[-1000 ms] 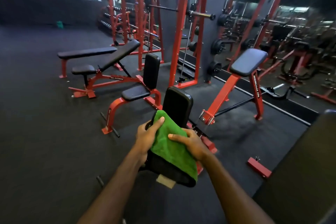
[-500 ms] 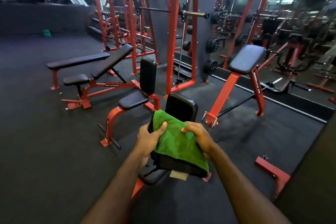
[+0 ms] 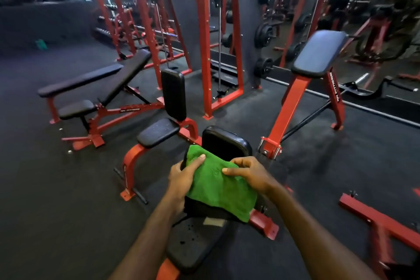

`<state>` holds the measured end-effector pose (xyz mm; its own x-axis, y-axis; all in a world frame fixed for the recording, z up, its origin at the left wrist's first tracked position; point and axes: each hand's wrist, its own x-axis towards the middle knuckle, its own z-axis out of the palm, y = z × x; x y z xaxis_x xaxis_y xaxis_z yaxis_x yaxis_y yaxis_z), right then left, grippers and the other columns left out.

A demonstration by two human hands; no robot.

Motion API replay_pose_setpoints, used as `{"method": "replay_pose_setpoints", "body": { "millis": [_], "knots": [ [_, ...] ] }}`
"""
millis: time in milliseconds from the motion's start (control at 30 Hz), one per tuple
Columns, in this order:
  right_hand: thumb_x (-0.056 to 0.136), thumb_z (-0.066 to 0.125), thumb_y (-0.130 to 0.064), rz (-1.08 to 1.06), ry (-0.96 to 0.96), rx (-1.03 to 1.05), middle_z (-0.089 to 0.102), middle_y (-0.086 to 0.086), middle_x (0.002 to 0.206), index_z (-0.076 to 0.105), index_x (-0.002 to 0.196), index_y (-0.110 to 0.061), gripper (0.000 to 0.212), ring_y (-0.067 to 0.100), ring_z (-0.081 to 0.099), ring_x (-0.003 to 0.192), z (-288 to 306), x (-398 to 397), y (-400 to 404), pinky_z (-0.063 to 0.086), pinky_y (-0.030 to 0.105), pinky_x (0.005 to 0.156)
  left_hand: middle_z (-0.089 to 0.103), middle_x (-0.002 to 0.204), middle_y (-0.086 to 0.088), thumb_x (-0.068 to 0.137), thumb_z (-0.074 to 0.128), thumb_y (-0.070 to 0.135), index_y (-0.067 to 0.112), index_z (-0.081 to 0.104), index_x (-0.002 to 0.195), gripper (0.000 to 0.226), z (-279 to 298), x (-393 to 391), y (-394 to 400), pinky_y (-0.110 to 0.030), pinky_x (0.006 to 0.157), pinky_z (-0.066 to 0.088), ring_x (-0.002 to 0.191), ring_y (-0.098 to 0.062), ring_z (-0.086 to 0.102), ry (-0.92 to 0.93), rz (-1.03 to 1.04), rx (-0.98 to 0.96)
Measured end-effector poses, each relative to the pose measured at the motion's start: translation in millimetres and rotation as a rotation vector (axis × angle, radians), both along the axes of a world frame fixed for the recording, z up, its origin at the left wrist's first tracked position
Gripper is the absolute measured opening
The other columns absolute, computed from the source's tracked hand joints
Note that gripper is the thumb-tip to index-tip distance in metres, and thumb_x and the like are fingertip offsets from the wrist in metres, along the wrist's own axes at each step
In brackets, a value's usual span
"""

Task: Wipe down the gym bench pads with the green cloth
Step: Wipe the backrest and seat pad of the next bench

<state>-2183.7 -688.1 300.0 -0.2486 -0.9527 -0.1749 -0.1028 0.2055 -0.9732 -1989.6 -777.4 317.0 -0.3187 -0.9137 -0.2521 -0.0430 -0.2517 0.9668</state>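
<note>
Gym floor below; left hand [image 3: 181, 177] and right hand [image 3: 250, 175] grip green cloth [image 3: 218, 191] against back pad [image 3: 225, 143].

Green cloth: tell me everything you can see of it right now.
The green cloth looks like fuzzy, towel-like fabric, bright green, folded or bunched thick. It drapes over the front face of the nearest bench's upright black back pad, its lower edge hanging just above the seat pad. The left hand grips its left edge, thumb on top; the right hand presses and pinches its upper right part. No stains are visible.
</note>
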Motion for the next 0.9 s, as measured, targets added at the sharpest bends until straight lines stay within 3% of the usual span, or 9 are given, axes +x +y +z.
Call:
{"method": "replay_pose_setpoints", "body": {
  "millis": [133,233,467,567,667,833,900],
  "knots": [
    [0.085,0.084,-0.018,-0.078,0.013,0.049,0.080,0.012,0.093,0.078,0.099,-0.003,0.022,0.022,0.076,0.080,-16.0,-42.6,-30.3,0.062,0.038,0.077,0.081,0.093,-0.002,0.088,0.081,0.028,0.016,0.078,0.100,0.017,-19.6,-41.0,-35.3,-0.026,0.069,0.059,0.085,-0.016,0.078,-0.007,-0.045,0.021],
    [0.085,0.084,-0.017,-0.102,0.036,0.083,0.080,0.011,0.091,0.078,0.101,-0.004,0.021,0.021,0.076,0.079,-23.4,-68.0,-45.1,0.063,0.033,0.073,0.081,0.095,-0.001,0.089,0.080,0.026,0.015,0.078,0.104,0.019,-32.1,-68.5,-57.2,-0.020,0.064,0.058,0.084,-0.013,0.077,-0.049,-0.061,0.027],
    [0.083,0.088,-0.026,-0.098,0.191,0.195,0.080,0.000,0.086,0.081,0.093,-0.019,0.015,0.014,0.076,0.078,-42.1,-108.0,-75.6,0.061,0.029,0.070,0.080,0.101,-0.004,0.086,0.080,0.027,0.014,0.077,0.106,0.024,-75.8,-115.4,-110.0,-0.030,0.080,0.060,0.095,-0.020,0.075,-0.210,-0.140,0.071],
    [0.083,0.087,-0.029,-0.063,0.239,0.263,0.080,-0.001,0.088,0.080,0.092,-0.021,0.014,0.016,0.077,0.083,-52.3,-121.9,-92.0,0.062,0.032,0.075,0.079,0.093,-0.003,0.087,0.078,0.025,0.011,0.079,0.099,0.019,-91.2,-126.4,-127.4,-0.022,0.067,0.055,0.086,-0.017,0.074,-0.244,-0.163,0.094],
    [0.083,0.088,-0.029,-0.049,0.300,0.339,0.080,-0.001,0.087,0.080,0.092,-0.019,0.015,0.015,0.076,0.082,-57.3,-136.0,-109.1,0.061,0.032,0.075,0.076,0.079,0.003,0.086,0.080,0.024,0.013,0.080,0.090,0.011,-110.6,-135.9,-145.8,-0.015,0.054,0.050,0.066,-0.003,0.068,-0.275,-0.193,0.095],
    [0.080,0.084,-0.017,-0.005,0.424,0.418,0.077,0.002,0.078,0.080,0.081,-0.023,0.007,0.009,0.064,0.069,-59.7,-158.8,-142.0,0.052,0.034,0.069,0.078,0.081,0.008,0.085,0.082,0.014,0.013,0.079,0.092,0.008,-137.4,-151.0,-174.4,-0.013,0.064,0.052,0.076,-0.003,0.070,-0.206,-0.249,0.106],
    [0.071,0.081,-0.027,-0.049,0.491,0.431,0.075,0.001,0.075,0.078,0.075,-0.029,0.005,0.007,0.061,0.066,-58.3,-164.6,-154.6,0.052,0.034,0.067,0.078,0.083,0.007,0.085,0.080,0.005,0.011,0.076,0.095,0.012,-142.1,-160.6,-178.1,-0.011,0.067,0.052,0.079,-0.002,0.072,-0.144,-0.226,0.110]
  ]
}}
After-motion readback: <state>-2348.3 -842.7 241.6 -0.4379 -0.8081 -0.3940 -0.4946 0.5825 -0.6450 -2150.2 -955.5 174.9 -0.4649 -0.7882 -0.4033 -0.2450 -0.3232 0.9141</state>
